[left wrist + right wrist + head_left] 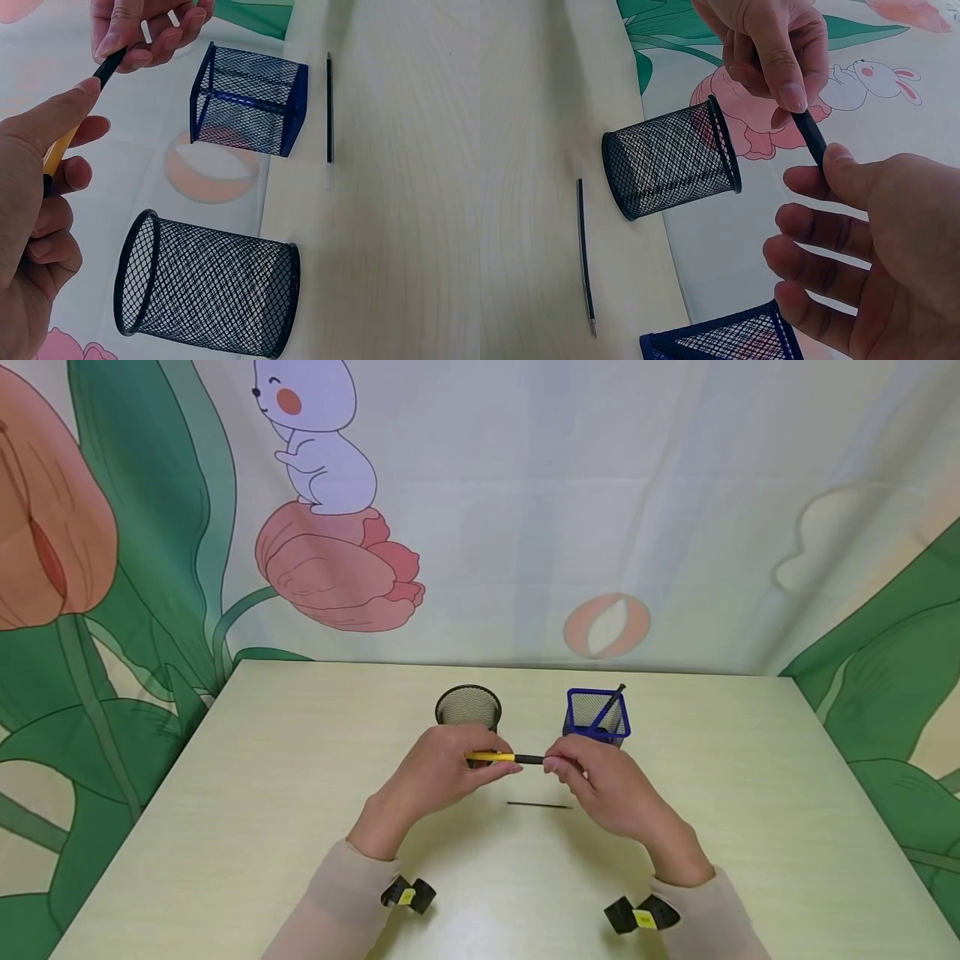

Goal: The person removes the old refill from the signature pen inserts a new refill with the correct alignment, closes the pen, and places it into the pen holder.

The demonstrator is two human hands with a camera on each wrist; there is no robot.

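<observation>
Above the table, my left hand [438,768] grips the yellow barrel of a pen [495,757], thumb along it. The black end of that pen is pinched between thumb and forefinger of my right hand [611,785], whose other fingers are spread loosely in the right wrist view. Below the hands, on the table, lies a thin black pen refill [538,805] with a clear end and a metal tip [593,328]. Part of the yellow barrel is hidden by the left fingers.
Behind the left hand stands a round black mesh pen cup [468,703]. A square blue mesh pen holder [572,718] stands behind the right hand, with a dark pen [613,700] leaning in it. A printed curtain [480,527] hangs along the table's far edge.
</observation>
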